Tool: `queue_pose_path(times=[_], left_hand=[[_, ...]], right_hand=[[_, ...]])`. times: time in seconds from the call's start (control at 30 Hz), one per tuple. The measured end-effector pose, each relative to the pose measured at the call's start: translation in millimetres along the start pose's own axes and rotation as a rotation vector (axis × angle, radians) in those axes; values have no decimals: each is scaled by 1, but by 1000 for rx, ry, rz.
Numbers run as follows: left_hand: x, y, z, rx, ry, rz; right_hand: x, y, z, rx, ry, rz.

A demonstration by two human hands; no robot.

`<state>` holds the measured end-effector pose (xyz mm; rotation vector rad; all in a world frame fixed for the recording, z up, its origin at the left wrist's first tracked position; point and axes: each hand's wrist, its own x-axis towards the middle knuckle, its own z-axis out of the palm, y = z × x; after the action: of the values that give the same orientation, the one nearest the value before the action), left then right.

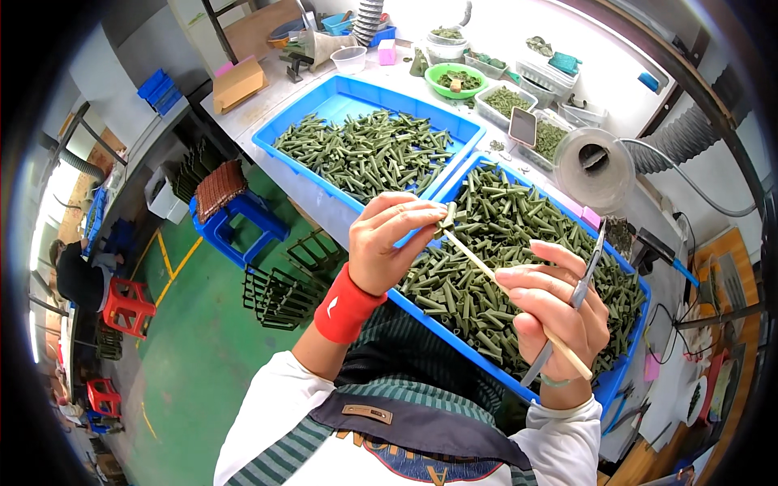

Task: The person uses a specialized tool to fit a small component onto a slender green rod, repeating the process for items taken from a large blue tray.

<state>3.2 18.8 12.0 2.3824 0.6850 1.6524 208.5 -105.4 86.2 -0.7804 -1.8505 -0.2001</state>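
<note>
My left hand point(395, 236), with a red wristband point(344, 308), pinches a small green wax-like piece point(448, 217) between thumb and fingertips. My right hand point(559, 304) grips a thin wooden stick point(474, 257), whose far tip meets or nearly meets that piece. A long, narrow metal tool point(590, 263) is also held in the right hand, crossing the stick between the fingers; its exact kind I cannot make out. Both hands are above a blue tray point(462, 348) heaped with short green pieces point(474, 296) like the pinched one.
Beyond it, another blue tray point(324, 95) holds more green pieces. At the back stand a green bowl point(444, 74), plastic tubs and a phone point(523, 126). An extraction duct mouth point(594, 166) is at right. Left are a blue stool point(243, 231) and dark racks point(284, 292) on the floor.
</note>
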Motion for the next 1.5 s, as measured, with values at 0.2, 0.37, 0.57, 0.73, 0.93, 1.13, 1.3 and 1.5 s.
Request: queue_pose_path(times=[0.2,0.37,0.57,0.73,0.93,1.13,1.3,1.5], left_hand=[[0,3,0,106,-20,55],[1,2,-2,105,-16,48],[2,1,-4,107,-33,46],[2,1,-2,133,-14,69],[2,2,-1,227,-8,137],[1,5,-3,143,-26,58],[-2,-4,-5,117,-34,17],[-4,-6,-5,67,-39,-24]], right_hand=[[2,0,6,-32,-5,-24],[1,-1,1,-43,-8,-13],[2,-5,-7,2,23,37],[1,-1,-1,-17,21,8],[5,-3,1,-60,-8,-14],[5,1,7,-110,-46,-36],[0,-1,-3,-15,65,12],[-2,1,-2,10,77,27]])
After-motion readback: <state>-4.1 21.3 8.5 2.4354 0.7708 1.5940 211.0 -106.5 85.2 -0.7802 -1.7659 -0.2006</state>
